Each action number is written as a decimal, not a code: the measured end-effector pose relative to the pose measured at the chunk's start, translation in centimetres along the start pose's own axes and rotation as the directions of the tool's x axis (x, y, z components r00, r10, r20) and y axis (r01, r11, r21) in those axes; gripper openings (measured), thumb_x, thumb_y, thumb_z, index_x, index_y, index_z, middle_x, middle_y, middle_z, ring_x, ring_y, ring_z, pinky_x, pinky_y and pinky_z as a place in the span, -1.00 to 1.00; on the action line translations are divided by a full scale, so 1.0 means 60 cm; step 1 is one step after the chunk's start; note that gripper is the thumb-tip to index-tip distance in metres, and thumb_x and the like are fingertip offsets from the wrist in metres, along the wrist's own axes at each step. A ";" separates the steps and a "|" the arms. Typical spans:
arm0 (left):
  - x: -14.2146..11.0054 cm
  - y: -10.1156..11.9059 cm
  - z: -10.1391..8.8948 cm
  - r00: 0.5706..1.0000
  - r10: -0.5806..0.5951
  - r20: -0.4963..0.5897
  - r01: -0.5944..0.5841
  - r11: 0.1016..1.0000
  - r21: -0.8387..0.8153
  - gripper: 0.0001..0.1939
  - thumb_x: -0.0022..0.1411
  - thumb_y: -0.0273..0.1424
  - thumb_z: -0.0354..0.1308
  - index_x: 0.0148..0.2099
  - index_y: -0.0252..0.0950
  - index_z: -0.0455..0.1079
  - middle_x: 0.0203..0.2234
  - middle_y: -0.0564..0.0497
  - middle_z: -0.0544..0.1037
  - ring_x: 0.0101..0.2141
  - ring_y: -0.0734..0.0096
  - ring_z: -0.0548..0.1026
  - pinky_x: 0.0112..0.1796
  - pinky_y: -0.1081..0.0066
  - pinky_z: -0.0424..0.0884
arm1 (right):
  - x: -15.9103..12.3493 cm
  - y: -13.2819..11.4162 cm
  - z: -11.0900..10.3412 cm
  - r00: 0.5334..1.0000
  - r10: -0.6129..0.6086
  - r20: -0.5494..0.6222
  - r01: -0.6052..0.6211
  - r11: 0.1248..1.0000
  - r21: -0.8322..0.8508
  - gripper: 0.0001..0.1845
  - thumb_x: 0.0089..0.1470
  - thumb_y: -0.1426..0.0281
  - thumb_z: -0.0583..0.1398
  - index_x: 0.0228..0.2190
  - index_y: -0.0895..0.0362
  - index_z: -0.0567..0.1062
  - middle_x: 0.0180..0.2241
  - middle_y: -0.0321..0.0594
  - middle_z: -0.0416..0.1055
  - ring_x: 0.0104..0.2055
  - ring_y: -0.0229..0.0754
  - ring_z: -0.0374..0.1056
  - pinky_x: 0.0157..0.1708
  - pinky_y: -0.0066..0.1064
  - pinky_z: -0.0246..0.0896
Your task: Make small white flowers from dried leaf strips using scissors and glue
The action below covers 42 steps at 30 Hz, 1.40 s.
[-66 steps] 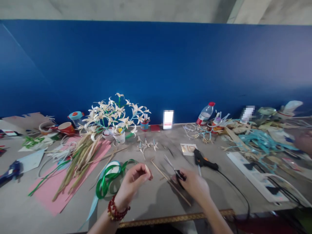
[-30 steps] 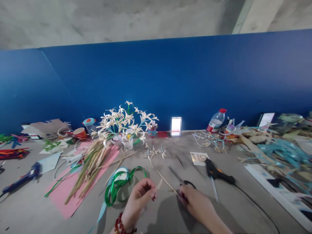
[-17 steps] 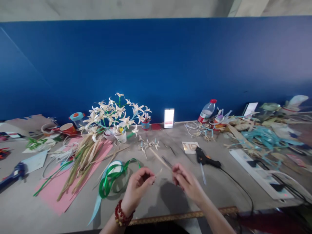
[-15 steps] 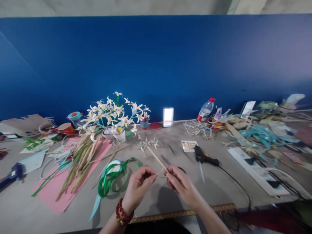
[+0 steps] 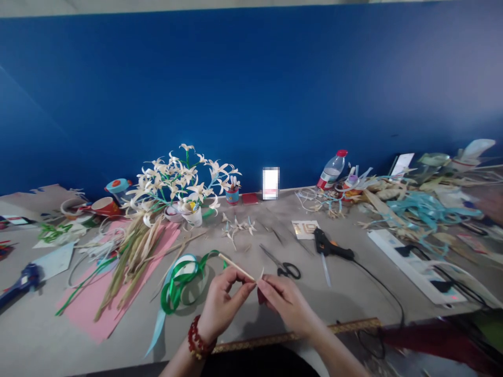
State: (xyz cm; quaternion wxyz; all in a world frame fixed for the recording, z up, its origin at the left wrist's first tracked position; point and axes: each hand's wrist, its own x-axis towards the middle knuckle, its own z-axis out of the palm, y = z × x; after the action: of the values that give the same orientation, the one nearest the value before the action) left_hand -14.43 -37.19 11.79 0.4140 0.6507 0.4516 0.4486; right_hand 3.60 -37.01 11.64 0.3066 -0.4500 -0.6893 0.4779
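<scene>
A thin pale stick slants up and left across the fingers of my left hand, whose thumb and finger pinch its near end. My right hand is closed, its fingertips meeting the left ones at that end. A small pale curled strip pokes up from the right fingertips; its lower part is hidden. Just beyond the right hand lie black-handled scissors. Green ribbon sits in loose loops left of my left hand. Small white flowers lie on the table ahead.
White flowers stand in a cup at back left. Dried husks lie on pink paper. Rightward are a glue gun with a trailing cord, a power strip, a bottle and blue ribbon. A blurred hand shows at far right.
The stick has passed from my right hand to my left and now points up-left. My hands have come together, the right moving left, uncovering the scissors' handles. The view has tilted slightly down.
</scene>
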 end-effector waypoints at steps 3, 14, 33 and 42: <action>0.001 0.005 -0.004 1.000 0.028 -0.001 -0.028 0.999 0.046 -0.90 0.23 -0.42 0.19 -0.36 -0.29 0.44 -0.45 -0.02 0.53 -0.36 0.33 0.47 -0.28 0.43 0.34 | 0.000 0.006 0.006 1.000 0.015 0.010 -0.015 0.999 0.039 -0.40 0.28 -0.01 -0.07 -0.58 0.13 0.33 -0.63 -0.39 0.12 -0.56 -0.30 0.10 -0.53 -0.47 -0.05; -0.007 0.013 -0.016 0.989 0.144 0.021 -0.146 0.986 0.083 -0.86 0.26 -0.38 0.16 -0.35 -0.26 0.48 -0.44 -0.06 0.55 -0.35 0.28 0.48 -0.26 0.39 0.34 | 0.003 -0.010 0.024 0.972 0.077 0.221 -0.176 0.861 0.477 -0.35 0.12 -0.15 0.05 -0.69 0.11 0.20 -0.72 -0.45 0.01 -0.67 -0.39 -0.13 -0.64 -0.46 -0.26; -0.002 0.000 -0.013 0.999 -0.006 -0.031 0.006 1.000 0.005 -0.84 0.23 -0.34 0.19 -0.37 -0.29 0.46 -0.45 -0.02 0.53 -0.37 0.32 0.45 -0.28 0.41 0.33 | -0.012 -0.010 0.020 0.999 -0.026 -0.031 0.024 0.998 -0.054 -0.51 0.33 0.09 -0.09 -0.45 0.10 0.39 -0.49 -0.30 0.30 -0.42 -0.23 0.24 -0.39 -0.45 0.10; -0.009 0.005 -0.020 0.994 0.099 0.055 -0.103 0.992 0.071 -0.85 0.26 -0.35 0.18 -0.35 -0.28 0.48 -0.42 -0.05 0.56 -0.32 0.27 0.49 -0.22 0.39 0.34 | -0.005 -0.004 0.030 0.997 0.014 0.075 -0.029 0.979 0.201 -0.39 0.25 -0.07 -0.08 -0.63 0.10 0.18 -0.63 -0.38 0.07 -0.56 -0.30 0.02 -0.54 -0.45 -0.09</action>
State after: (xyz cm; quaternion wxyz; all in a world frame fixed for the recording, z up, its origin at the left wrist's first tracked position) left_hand -15.62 -37.62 12.24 0.3778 0.6991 0.4234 0.4351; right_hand 2.13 -37.99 11.21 0.3200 -0.4062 -0.6432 0.5646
